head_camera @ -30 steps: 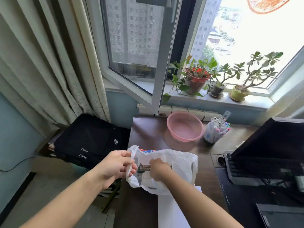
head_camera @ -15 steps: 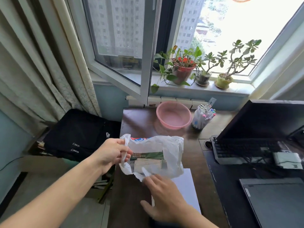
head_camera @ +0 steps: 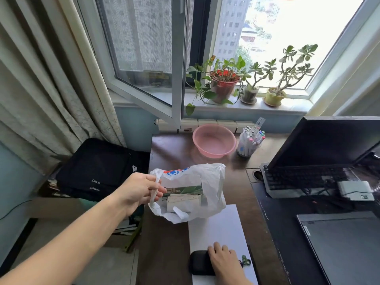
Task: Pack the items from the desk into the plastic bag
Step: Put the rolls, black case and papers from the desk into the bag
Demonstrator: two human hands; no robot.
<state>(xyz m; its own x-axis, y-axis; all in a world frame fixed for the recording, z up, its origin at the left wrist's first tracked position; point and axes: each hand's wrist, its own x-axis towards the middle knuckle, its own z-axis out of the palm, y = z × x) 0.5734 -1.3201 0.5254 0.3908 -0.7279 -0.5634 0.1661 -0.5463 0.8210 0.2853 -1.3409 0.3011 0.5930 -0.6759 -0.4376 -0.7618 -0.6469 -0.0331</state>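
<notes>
A white plastic bag [head_camera: 209,182] with a red and blue print lies on the dark wooden desk [head_camera: 170,239]. A green and white box [head_camera: 183,195] shows through its side. My left hand [head_camera: 138,191] is closed on the bag's left handle and holds it up. My right hand [head_camera: 223,262] rests at the near edge of the desk, fingers laid over a small black pouch [head_camera: 199,262] on a white sheet [head_camera: 218,227]. A green cord or charm [head_camera: 245,260] lies just right of that hand.
A pink basin [head_camera: 213,141] and a cup of markers [head_camera: 249,144] stand at the back of the desk. A keyboard [head_camera: 298,177], monitor [head_camera: 327,140] and closed laptop [head_camera: 345,247] fill the right side. A black bag [head_camera: 98,167] lies left of the desk. Potted plants [head_camera: 224,83] line the sill.
My right hand has come out of the bag and drawn back to the near desk edge, onto the black pouch. The left hand has kept its hold on the handle.
</notes>
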